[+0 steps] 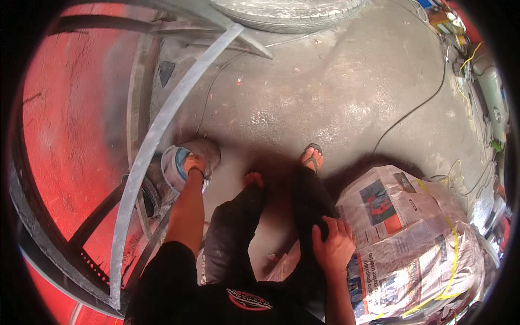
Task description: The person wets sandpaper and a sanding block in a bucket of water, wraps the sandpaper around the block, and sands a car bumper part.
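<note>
My left hand [195,162] reaches down into a whitish bucket [168,172] standing on the floor at the left. Light blue shows inside the bucket, beside my fingers. The fingertips are hidden, so what they touch or hold cannot be made out. My right hand [335,245] rests on my dark-trousered leg near the knee, its thumb apart from the fingers and nothing in it. Close by on the right is a large bulky thing covered in newspaper [401,238], with yellow tape across it.
A curved grey metal bar [162,122] crosses the left side, in front of a red surface [70,108]. At the top lies a tire [292,16]. A dark cable [417,110] runs over the concrete floor [325,92]. Clutter and a grey-green cylinder [492,97] line the right edge.
</note>
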Available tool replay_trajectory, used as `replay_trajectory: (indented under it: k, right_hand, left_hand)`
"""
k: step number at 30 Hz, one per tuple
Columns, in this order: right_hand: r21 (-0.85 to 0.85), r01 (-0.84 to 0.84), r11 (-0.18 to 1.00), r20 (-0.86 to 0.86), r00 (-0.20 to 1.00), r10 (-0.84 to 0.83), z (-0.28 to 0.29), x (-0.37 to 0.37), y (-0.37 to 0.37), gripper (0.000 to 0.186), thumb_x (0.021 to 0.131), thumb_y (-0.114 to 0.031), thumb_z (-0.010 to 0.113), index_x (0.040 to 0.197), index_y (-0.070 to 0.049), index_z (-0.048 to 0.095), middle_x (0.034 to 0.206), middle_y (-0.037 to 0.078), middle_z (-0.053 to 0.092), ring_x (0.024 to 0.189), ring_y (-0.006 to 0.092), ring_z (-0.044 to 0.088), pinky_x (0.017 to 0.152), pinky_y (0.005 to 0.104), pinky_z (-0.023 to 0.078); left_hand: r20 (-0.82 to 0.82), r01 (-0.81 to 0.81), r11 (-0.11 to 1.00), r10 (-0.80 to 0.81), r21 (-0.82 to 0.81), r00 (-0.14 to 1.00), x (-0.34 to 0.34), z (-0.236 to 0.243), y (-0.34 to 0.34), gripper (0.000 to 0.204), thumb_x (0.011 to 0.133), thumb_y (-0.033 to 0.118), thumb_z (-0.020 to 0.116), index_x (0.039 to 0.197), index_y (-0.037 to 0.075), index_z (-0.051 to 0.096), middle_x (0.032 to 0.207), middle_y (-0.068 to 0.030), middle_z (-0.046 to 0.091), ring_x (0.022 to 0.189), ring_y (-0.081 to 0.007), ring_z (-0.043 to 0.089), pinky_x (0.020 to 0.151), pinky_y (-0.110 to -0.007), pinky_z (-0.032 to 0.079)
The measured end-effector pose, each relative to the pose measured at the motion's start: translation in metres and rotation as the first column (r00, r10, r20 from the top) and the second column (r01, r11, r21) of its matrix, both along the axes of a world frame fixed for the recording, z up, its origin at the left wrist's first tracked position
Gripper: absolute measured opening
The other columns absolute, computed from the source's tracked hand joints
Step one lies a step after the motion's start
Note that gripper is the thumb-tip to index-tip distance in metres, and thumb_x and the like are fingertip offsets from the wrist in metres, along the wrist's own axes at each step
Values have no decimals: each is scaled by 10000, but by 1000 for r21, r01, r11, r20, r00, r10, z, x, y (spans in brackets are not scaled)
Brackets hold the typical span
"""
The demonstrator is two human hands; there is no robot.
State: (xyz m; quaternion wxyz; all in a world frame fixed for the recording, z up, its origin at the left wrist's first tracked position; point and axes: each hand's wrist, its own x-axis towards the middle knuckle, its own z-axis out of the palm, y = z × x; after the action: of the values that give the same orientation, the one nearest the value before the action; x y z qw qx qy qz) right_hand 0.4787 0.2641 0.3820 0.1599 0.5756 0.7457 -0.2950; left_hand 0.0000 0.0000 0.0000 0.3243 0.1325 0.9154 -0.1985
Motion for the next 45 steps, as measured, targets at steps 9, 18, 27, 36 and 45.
replay_trajectory:
  k: [9, 18, 27, 36, 45]
  right_hand:
    - [46, -7, 999, -119, 993, 13, -8, -32, 34, 395, 932, -373, 842, 1230, -124, 768, 1163, 106, 789, 1198, 360, 713, 1099, 552, 507]
    - [169, -17, 986, -173, 984, 47, -26, -64, 70, 395, 1000, -431, 787, 1238, -117, 763, 1112, 108, 800, 1089, 360, 745, 1075, 577, 515]
    - [229, 19, 973, -583, 803, 121, -123, -130, 165, 214, 1074, -187, 691, 1193, -26, 770, 1112, 211, 804, 1023, 441, 772, 896, 518, 607]
    - [518, -780, 352, 108, 467, 877, -353, -244, 208, 345, 1004, -204, 713, 1341, -214, 786, 1336, 97, 770, 1253, 393, 747, 1048, 495, 613]
    - [-89, -557, 826, -298, 806, 512, -342, -261, 229, 465, 1097, -490, 658, 1179, -62, 819, 1167, 269, 793, 1182, 454, 746, 1043, 533, 569]
  left_hand:
    - [-170, 220, 885, -163, 411, 972, 40, 53, 132, 253, 963, 323, 690, 969, 110, 827, 986, -216, 803, 955, -454, 779, 860, -563, 618]
    - [-39, 200, 646, -254, 737, 966, 197, 73, 337, 172, 953, 248, 668, 937, 118, 778, 884, -210, 787, 859, -463, 779, 783, -592, 612]
    - [176, 154, 405, -667, 901, 724, 212, 111, 333, 471, 1016, 213, 666, 1453, 36, 661, 1239, -284, 755, 1199, -448, 721, 1064, -559, 555]
    - [-68, 870, 138, -979, 473, 192, 116, 71, 290, 308, 1003, 295, 698, 1229, 115, 808, 1175, -126, 826, 1218, -289, 747, 1158, -548, 459]
    - [136, 840, 246, -969, 484, 205, 153, 72, 228, 344, 1049, 378, 690, 1093, 67, 833, 965, -165, 844, 998, -334, 836, 877, -489, 627]
